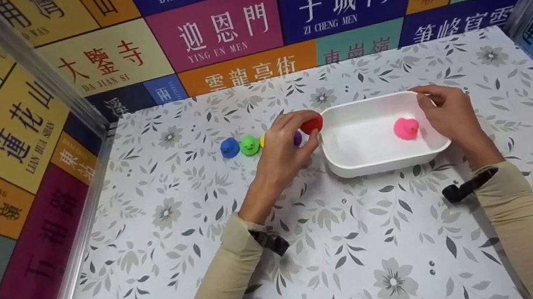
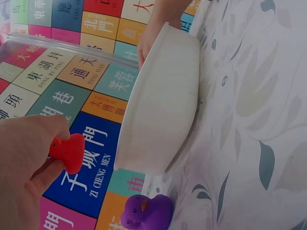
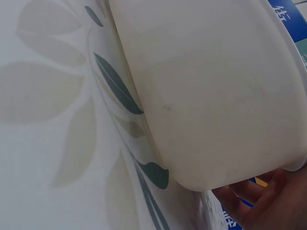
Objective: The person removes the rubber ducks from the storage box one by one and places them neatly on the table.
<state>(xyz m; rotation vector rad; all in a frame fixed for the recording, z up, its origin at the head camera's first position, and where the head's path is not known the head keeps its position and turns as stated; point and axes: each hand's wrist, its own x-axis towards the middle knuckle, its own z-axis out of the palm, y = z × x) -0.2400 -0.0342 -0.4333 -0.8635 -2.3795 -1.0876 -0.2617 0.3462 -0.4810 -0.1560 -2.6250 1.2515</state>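
Between the thumb and fingers of my left hand (image 1: 282,142) is a red rubber duck (image 2: 73,152), held up at the left end of a white plastic tub (image 1: 371,167). My right hand (image 1: 450,109) grips the tub's right end by the rim; in the right wrist view its fingers (image 3: 244,196) curl behind the tub wall. Inside the tub, towards the right, sits a pink rubber duck (image 1: 406,128). A purple rubber duck (image 2: 148,213) stands on the table under the left hand, mostly hidden by it in the head view.
Left of the tub, a blue duck (image 1: 229,148), a green duck (image 1: 249,146) and a partly covered yellow duck (image 1: 262,141) stand in a row with the purple one. The table (image 1: 349,265) has a floral cover. Panels with printed signs (image 1: 225,25) enclose its back and sides.
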